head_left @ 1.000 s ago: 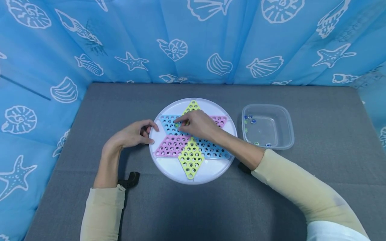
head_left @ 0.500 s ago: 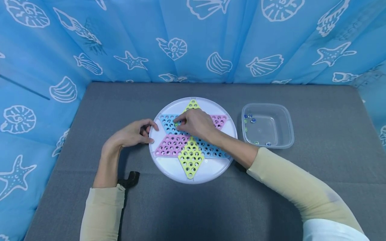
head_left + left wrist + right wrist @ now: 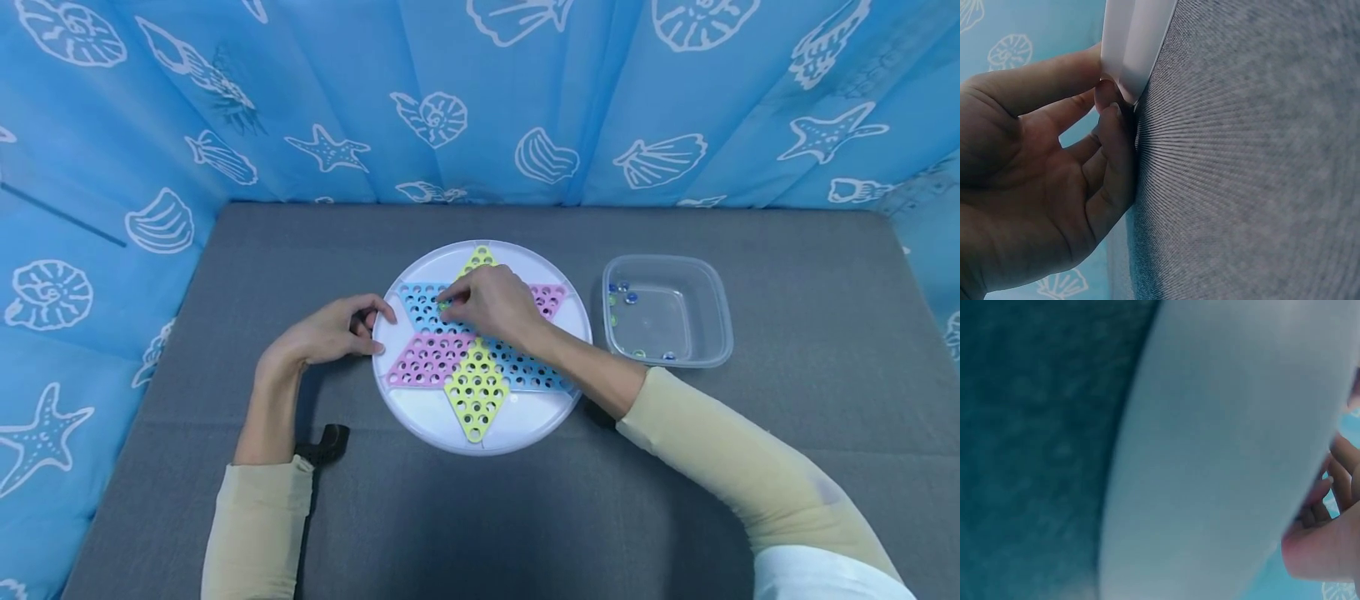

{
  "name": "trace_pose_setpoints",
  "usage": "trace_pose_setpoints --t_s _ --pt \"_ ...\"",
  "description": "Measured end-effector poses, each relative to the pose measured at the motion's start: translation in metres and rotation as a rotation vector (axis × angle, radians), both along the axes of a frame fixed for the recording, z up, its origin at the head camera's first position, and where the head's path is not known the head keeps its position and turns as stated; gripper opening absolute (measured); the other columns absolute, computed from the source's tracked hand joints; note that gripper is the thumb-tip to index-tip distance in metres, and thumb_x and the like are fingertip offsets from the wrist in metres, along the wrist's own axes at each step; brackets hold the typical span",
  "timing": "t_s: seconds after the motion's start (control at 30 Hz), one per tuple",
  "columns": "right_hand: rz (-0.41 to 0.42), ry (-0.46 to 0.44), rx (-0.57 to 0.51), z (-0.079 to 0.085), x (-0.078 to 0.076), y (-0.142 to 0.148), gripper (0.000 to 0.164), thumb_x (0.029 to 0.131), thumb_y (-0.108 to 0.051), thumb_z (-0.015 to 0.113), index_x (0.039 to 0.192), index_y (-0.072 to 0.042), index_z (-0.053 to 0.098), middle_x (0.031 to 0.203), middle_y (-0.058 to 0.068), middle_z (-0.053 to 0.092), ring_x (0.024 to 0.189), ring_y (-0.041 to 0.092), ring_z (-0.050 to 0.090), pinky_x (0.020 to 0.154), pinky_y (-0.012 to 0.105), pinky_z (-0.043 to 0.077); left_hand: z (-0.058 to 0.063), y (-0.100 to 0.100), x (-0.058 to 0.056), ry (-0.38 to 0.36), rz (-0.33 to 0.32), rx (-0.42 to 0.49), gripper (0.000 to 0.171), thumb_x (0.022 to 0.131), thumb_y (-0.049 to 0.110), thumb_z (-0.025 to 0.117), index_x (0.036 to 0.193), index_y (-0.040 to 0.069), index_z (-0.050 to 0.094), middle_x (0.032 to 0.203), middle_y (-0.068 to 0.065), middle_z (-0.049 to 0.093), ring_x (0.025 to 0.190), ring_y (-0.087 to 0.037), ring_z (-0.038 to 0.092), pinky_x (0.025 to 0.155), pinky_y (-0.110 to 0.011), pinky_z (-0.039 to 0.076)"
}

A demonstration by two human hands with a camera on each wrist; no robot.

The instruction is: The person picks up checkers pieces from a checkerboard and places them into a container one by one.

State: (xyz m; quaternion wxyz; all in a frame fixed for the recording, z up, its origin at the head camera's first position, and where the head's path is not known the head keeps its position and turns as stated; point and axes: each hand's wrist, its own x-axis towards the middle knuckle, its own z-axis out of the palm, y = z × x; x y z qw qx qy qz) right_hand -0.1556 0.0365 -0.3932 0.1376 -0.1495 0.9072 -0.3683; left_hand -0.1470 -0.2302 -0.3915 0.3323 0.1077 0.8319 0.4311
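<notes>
A round white Chinese checkers board [image 3: 420, 414] with blue, pink and yellow holed sections lies on the grey table. My left hand [image 3: 330, 332] grips its left rim. In the left wrist view, the thumb of that hand [image 3: 1035, 169] lies against the white rim [image 3: 1135, 44], with the fingers curled by the rim's lower edge. Over the upper left blue section, my right hand [image 3: 498, 307] pinches a small green marble [image 3: 444, 306] between thumb and index finger. The right wrist view has the board's white side [image 3: 1216, 456] up close, with part of a hand behind it.
Right of the board stands a clear plastic container [image 3: 693, 357] with several blue and green marbles [image 3: 632, 297] along its left and front sides. Grey cloth covers the table [image 3: 480, 517]. A blue seashell-print curtain [image 3: 480, 100] hangs behind and at the sides.
My right forearm has shifted slightly left, and the right hand has edged a little farther back over the blue section. The left hand keeps its grip on the rim.
</notes>
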Motion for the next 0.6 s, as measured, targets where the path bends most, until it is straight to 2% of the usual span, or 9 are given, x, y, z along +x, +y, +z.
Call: trace_pose_setpoints --t_s 0.17,0.37,0.6 --pt "0.004 -0.047 -0.097 0.002 0.000 0.008 0.020 0.085 -0.029 0.080 0.104 -0.022 0.079 0.089 -0.010 0.071 0.053 0.013 0.061 0.051 0.030 0.046 0.000 0.000 -0.001 0.000 0.000 0.011 0.035 0.088 -0.001 0.070 0.121 0.002 0.057 0.098 -0.012 0.040 0.079 -0.022 0.044 0.070 -0.029 0.039" --pt "0.016 -0.028 -0.100 0.005 0.004 0.014 0.022 0.088 -0.028 0.077 0.108 -0.017 0.078 0.079 -0.007 0.070 0.058 0.012 0.060 0.057 0.030 0.047 0.001 0.000 -0.002 0.004 -0.001 0.010 0.036 0.088 0.000 0.070 0.121 0.003 0.057 0.098 -0.012 0.040 0.080 -0.021 0.044 0.070 -0.029 0.039" --pt "0.002 -0.035 -0.142 0.012 0.008 0.024 0.020 0.087 -0.026 0.078 0.105 -0.016 0.077 0.082 -0.008 0.069 0.066 0.012 0.064 0.064 0.030 0.049 0.001 0.000 0.000 -0.012 0.003 0.016 0.034 0.089 0.000 0.070 0.120 0.002 0.057 0.096 -0.012 0.039 0.077 -0.020 0.042 0.068 -0.028 0.038"
